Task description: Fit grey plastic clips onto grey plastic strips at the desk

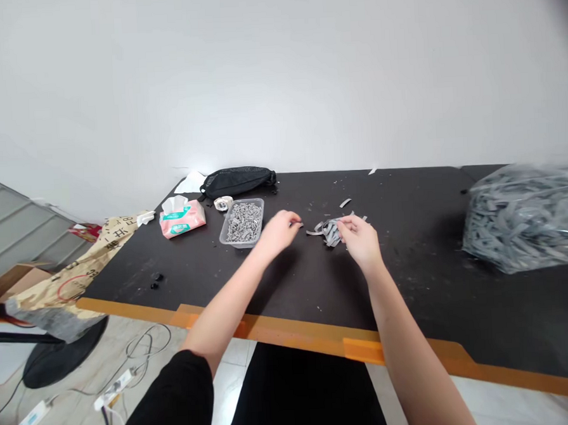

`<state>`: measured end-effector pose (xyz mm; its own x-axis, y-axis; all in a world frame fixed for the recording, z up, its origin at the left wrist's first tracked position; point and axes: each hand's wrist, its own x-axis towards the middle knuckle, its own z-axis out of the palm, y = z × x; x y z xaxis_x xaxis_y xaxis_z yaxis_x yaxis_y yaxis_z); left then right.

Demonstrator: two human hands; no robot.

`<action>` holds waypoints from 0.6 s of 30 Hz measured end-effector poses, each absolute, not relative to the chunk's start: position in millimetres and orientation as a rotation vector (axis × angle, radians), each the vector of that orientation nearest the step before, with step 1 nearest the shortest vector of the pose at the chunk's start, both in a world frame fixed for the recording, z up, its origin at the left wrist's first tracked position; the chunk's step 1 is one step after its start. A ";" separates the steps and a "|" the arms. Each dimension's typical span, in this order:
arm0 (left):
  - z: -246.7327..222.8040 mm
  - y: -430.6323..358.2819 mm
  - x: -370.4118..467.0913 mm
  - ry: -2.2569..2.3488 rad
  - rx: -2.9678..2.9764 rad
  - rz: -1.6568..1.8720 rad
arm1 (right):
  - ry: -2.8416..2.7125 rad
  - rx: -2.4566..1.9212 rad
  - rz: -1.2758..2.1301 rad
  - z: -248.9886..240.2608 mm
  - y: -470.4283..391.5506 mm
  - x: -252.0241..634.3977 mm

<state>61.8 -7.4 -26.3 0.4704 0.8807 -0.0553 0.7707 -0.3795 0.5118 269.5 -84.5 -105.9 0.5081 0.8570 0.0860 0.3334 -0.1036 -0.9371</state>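
My left hand (281, 231) hovers above the table just right of a clear plastic tub (222, 236). Its fingers are pinched, and a small grey piece (300, 224) shows at the tips. Inside the tub lie many small grey pieces (243, 221). To the right, my right hand (360, 239) closes thumb and fingers on a grey strip at the edge of a loose pile of grey strips (331, 231). One strip curls out of the pile toward my left hand. A single short strip (345, 203) lies behind the pile.
A big clear bag of grey strips (527, 219) stands at the right. On the left are a tissue pack (183, 219), a tape roll (223, 203), a black pouch (237, 180) and small black objects (157, 280). Orange tape (294, 330) covers the table's front edge.
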 end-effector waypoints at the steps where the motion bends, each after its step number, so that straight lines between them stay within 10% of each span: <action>1: -17.3 -0.4 42.5 1.446 2.261 0.267 | -1.031 -1.668 0.611 -105.0 -85.1 267.9; 18: 14.4 47.4 -33.7 1.744 2.228 -0.201 | -1.074 -1.658 0.633 -108.0 -83.9 266.8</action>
